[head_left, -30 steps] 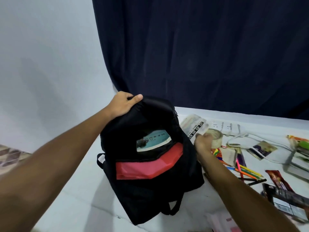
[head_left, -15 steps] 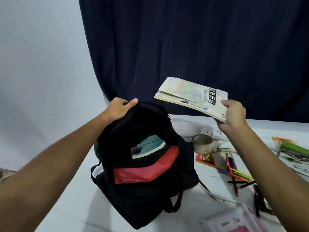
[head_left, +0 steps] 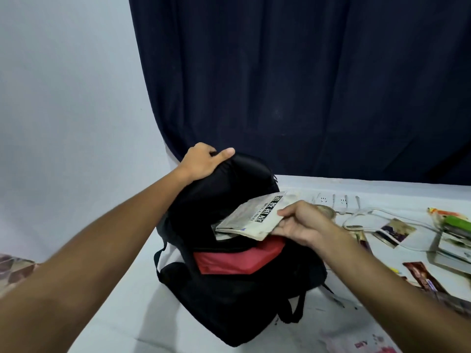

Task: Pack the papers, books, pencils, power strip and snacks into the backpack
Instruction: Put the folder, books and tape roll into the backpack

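We find the black backpack (head_left: 237, 289) standing near the table's (head_left: 122, 314) left edge, mouth open. The left hand (head_left: 204, 161) grips its top flap. The right hand (head_left: 303, 222) pinches a worn book (head_left: 252, 217), whose far end sits inside the opening. The power strip (head_left: 334, 200) lies by the rear edge; a snack bar (head_left: 423, 276) lies toward the right edge.

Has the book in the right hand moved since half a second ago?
Yes. The book, held by the right hand, has come down and left: it was above the backpack, and now its end enters the backpack's opening.
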A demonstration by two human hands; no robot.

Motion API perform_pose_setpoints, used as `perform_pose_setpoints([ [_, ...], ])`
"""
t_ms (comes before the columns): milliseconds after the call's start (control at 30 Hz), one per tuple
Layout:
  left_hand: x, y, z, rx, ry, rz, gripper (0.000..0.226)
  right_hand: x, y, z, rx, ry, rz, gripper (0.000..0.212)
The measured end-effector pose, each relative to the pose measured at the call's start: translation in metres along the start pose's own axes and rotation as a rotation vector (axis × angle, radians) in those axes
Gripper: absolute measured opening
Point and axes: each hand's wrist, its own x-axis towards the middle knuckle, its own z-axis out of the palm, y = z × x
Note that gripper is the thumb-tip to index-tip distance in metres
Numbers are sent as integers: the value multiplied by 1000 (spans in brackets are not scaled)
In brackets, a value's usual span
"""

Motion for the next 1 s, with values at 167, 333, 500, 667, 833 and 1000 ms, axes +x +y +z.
perform_pose_setpoints([
  [167,-7,11,9,49,-6,62,66,47,42,28,219,155,-32,48],
  [333,-17,11,12,48,6,109,66,88,68,46,146,309,-108,41],
  [500,-22,3,11,35,20,108,66,97,76,42,-109,271,-65,23],
  [667,-23,-1,9,7,18,106,71,79,58,34,-533,134,34,24],
  [833,-24,1,7,-11,7,115,71,48,43,37,-1861,262,-367,30],
  [1000,-26,1,6,2,2,120,70,71,85,56,-2185,-154,-357,49],
])
